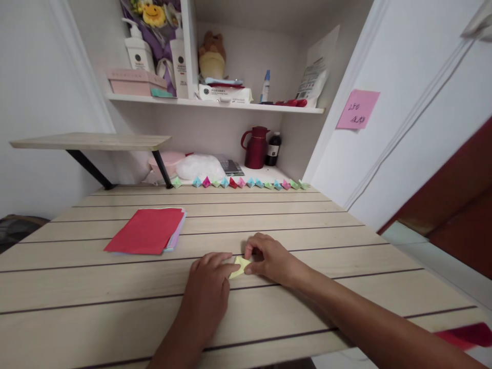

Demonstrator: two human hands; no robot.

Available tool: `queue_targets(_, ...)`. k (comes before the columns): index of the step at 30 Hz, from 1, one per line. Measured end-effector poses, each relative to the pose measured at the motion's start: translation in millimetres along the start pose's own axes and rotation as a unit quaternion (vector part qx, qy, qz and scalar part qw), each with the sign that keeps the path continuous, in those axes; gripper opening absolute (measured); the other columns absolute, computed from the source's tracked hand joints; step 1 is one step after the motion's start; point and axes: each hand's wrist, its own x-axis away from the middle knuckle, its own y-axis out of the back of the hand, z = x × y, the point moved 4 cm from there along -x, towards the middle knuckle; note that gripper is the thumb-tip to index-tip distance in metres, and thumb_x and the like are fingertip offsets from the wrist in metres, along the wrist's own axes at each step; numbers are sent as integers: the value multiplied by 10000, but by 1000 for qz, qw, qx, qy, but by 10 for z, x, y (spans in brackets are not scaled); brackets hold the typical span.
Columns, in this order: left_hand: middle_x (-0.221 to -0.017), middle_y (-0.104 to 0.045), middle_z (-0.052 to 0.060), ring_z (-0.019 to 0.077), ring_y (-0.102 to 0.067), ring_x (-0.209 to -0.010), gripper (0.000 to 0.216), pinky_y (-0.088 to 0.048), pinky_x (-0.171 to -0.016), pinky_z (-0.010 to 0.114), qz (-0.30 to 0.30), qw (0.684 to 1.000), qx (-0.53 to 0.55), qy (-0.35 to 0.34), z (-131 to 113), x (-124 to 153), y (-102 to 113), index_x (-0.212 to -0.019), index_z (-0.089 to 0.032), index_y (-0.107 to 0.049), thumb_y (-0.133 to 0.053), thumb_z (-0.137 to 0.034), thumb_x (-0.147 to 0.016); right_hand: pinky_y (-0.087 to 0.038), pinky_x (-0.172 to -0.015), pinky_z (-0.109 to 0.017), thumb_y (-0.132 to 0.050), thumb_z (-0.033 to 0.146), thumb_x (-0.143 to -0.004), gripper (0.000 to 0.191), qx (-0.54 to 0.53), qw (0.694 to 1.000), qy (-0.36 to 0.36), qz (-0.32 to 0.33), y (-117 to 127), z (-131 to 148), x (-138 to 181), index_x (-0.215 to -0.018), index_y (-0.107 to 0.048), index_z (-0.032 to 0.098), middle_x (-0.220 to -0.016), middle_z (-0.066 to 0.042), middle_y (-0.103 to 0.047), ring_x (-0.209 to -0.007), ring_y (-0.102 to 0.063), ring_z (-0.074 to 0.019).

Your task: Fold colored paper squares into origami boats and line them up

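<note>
"What are the two hands doing at this pale, wood-grained tabletop with dark parallel lines (pixel 307 318)?"

"A person's bare left hand (pixel 209 287) lies palm down, fingers stretched forward and only slightly spread, a fingertip on the left part of a small, pale yellow piece of folded paper (pixel 240 267)."

"And the other side?"

"The right hand (pixel 271 259) meets the paper at its right corner, thumb touching it, forefinger curled in a narrow arc above. Whether the two pinch the sheet, I cannot tell."

"Where exactly does the yellow piece sit?"

"Between the hands, at the tabletop's near middle."

"What surrounds the scene?"

"To the left and farther back lies a stack of rectangular paper sheets (pixel 144 231), red on top, with lilac and paler edges showing at its right side. Along the far edge stands a row of small, pointed folded-paper pieces (pixel 233 183) in blue, green, pink and red."

"Behind the row?"

"A glossy dark-red jug with a handle (pixel 255 148), just beside a dark bottle with a white label (pixel 273 148). On the pale wall at right hangs a square pink paper note (pixel 357 109), handwritten."
</note>
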Motion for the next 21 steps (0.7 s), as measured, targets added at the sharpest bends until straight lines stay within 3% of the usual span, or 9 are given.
queue_targets(6, -1232, -659, 34, 210, -556, -1157, 432, -379, -992, 447, -26, 999, 30, 11, -6, 0, 16, -1082, -268, -680, -412, -47, -823, -357, -779, -296, -748, 180, -708, 184, -35, 999, 15, -20, -25, 67, 112, -698, -565, 198, -757, 27, -619, -852, -526, -180)
queue_targets(10, -1170, -682, 18, 225, -561, -1127, 226, -372, -961, 438, -24, 999, 39, 13, -12, -9, 18, -939, -264, -683, -548, -131, -814, -358, -763, -293, -736, 164, -696, 181, -58, 997, 21, -47, -56, 62, 132, -694, -559, 199, -717, 30, -604, -799, -538, -172)
queue_targets(16, -1106, -702, -5, 219, -582, -1070, 204, -374, -915, 419, -16, 998, 57, 6, -15, -33, 17, -803, -270, -681, -558, -109, -805, -360, -762, -290, -727, 144, -670, 273, -94, 994, 14, -63, -134, 69, 96, -907, -621, 227, -711, 48, -612, -729, -541, -151)
queue_targets(19, -1024, -717, -4, 218, -603, -1024, 200, -386, -909, 410, -20, 995, 97, 5, -17, -26, 13, -790, -270, -674, -537, -124, -810, -350, -780, -294, -722, 176, -686, 105, -100, 993, 19, -59, -171, 53, 59, -729, -630, 201, -698, 27, -606, -793, -532, -168)
queue_targets(21, -974, -716, 6, 216, -617, -986, 169, -408, -894, 392, -30, 989, 140, 21, 20, -47, 21, -811, -262, -652, -528, -147, -808, -352, -736, -280, -722, 216, -690, 133, -140, 989, 10, -41, -161, 30, 10, -644, -602, 183, -681, 17, -588, -771, -512, -166)
